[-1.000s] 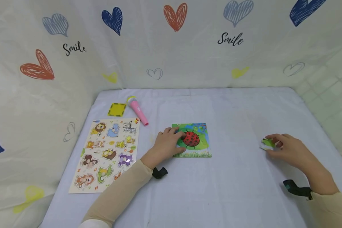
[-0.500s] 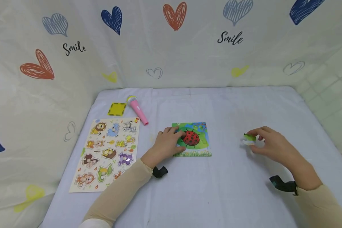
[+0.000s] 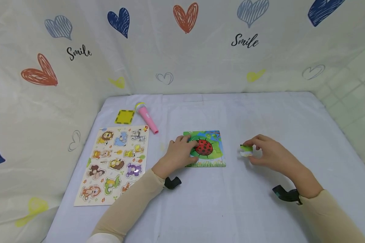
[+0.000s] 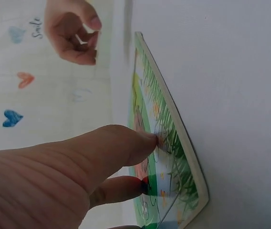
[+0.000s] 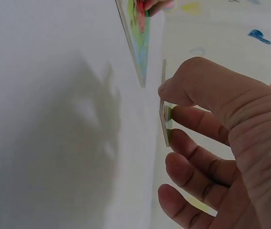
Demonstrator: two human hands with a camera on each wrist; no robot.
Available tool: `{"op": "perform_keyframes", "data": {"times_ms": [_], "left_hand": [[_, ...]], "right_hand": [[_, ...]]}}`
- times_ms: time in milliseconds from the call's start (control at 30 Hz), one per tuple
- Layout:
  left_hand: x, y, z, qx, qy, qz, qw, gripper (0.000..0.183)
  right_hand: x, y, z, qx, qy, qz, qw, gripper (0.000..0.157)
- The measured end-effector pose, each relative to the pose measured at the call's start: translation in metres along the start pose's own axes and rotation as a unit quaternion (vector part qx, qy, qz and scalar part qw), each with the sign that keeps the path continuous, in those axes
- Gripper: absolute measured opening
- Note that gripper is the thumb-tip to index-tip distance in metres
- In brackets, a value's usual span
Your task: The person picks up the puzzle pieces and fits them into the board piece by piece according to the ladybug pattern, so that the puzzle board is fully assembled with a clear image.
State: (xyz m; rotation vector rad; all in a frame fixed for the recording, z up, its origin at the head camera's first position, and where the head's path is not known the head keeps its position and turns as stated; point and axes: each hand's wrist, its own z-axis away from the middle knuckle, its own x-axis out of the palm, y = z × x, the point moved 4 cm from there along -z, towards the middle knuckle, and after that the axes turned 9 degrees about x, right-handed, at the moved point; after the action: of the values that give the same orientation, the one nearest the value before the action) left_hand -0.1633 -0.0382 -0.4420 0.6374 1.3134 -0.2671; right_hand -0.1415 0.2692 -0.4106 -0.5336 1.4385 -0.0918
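A square ladybug jigsaw puzzle [image 3: 214, 157] lies on the table in front of me in the head view. My left hand [image 3: 177, 154] rests on its left side, thumb and fingertips touching the picture and hiding part of it. In the left wrist view the thumb presses near the grass border of the puzzle [image 4: 173, 157]. To the right of the puzzle, my right hand [image 3: 270, 153] pinches a small green and white jigsaw piece [image 3: 246, 149] between thumb and fingers. The right wrist view shows this thin piece [image 5: 163, 117] edge-on, held above the table with a shadow beside it.
A board of animal pictures [image 3: 92, 168] lies at the left, partly under my left forearm. Behind it are a yellow square frame [image 3: 125, 116] and a pink toy microphone [image 3: 149, 119]. A curtain with printed hearts [image 3: 185, 50] hangs along the table's far edge.
My right hand has moved left across the table with the jigsaw piece, coming closer to the puzzle. The left hand has stayed in place on the puzzle.
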Motion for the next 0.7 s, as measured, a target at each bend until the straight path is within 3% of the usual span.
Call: {"op": "perform_keyframes", "data": {"times_ms": [400, 700], "left_hand": [[0.001, 0.003, -0.002, -0.002, 0.002, -0.013, 0.9999, 0.050], [0.004, 0.005, -0.004, -0.015, 0.007, -0.019, 0.9997, 0.046]], "right_hand": [[0.019, -0.027, -0.012, -0.019, -0.030, -0.008, 0.999, 0.035], [0.036, -0.047, -0.020, -0.066, -0.046, -0.023, 0.996, 0.031]]}}
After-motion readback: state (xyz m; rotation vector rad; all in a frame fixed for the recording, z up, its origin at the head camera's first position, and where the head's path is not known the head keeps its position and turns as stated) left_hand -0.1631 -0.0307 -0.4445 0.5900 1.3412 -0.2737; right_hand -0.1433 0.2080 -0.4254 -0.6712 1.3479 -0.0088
